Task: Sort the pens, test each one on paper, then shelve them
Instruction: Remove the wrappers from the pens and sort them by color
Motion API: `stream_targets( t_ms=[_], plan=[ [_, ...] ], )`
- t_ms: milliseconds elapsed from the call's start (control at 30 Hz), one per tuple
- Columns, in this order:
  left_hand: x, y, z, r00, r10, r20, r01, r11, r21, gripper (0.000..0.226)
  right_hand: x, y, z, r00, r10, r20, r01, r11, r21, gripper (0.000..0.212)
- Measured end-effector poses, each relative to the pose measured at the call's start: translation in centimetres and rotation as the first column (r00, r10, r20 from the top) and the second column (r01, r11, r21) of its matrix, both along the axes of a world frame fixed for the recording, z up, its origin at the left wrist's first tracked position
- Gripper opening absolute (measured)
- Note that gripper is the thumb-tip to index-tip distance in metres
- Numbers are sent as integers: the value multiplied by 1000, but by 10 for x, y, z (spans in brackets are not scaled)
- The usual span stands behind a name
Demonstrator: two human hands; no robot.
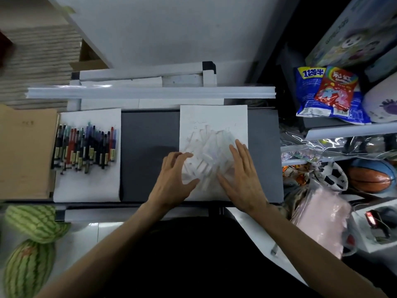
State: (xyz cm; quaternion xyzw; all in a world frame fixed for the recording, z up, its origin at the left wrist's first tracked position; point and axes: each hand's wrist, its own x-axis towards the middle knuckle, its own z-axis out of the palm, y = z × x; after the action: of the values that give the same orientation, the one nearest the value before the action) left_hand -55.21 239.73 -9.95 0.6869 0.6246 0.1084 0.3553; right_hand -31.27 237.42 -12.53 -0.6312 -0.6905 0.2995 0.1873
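A heap of white pens (pixel 207 155) lies on a white sheet of paper (pixel 214 115) with faint scribbles, on the dark grey table top. My left hand (pixel 174 179) touches the heap's left side with curved fingers. My right hand (pixel 242 175) lies flat against the heap's right side, fingers straight. Between them the two hands flank the pile. A second group of dark, red and blue pens (pixel 86 147) lies in a rough row on another white sheet (pixel 90 186) at the left.
A brown paper stack (pixel 23 151) sits at the far left, with two watermelons (pixel 30 244) below it. A long white rail (pixel 150 92) runs behind the table. Shelves on the right hold snack bags (pixel 326 93), balls (pixel 371 177) and a pink bag (pixel 322 216).
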Motion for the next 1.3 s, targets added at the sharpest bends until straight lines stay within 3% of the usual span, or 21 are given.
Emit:
stream_targets(
  t_ms=[67, 167, 400, 767, 1000, 1300],
  plan=[
    [8, -9, 0, 995, 83, 62, -82, 996, -26, 54, -4, -2, 1, 998, -40, -49, 39, 999, -29, 78],
    [15, -14, -4, 997, 43, 64, -38, 997, -72, 37, -6, -4, 0, 988, -89, -129, 85, 996, -37, 73],
    [30, 4, -16, 998, 1, 69, 5, 996, -89, 21, -7, -4, -1, 978, -137, -157, 132, 990, -39, 66],
    [22, 7, -10, 998, 19, 60, -17, 999, -27, 22, 4, -7, 7, 970, -198, -140, 194, 980, -42, 58],
    [9, 13, -14, 999, -13, -31, 9, 990, -140, 33, 3, -2, 6, 993, -107, -47, 102, 989, -106, 71],
    [27, 22, -16, 999, -38, 0, 38, 994, -102, 24, -5, 11, 7, 997, -78, -6, 78, 993, -85, 64]
  ],
)
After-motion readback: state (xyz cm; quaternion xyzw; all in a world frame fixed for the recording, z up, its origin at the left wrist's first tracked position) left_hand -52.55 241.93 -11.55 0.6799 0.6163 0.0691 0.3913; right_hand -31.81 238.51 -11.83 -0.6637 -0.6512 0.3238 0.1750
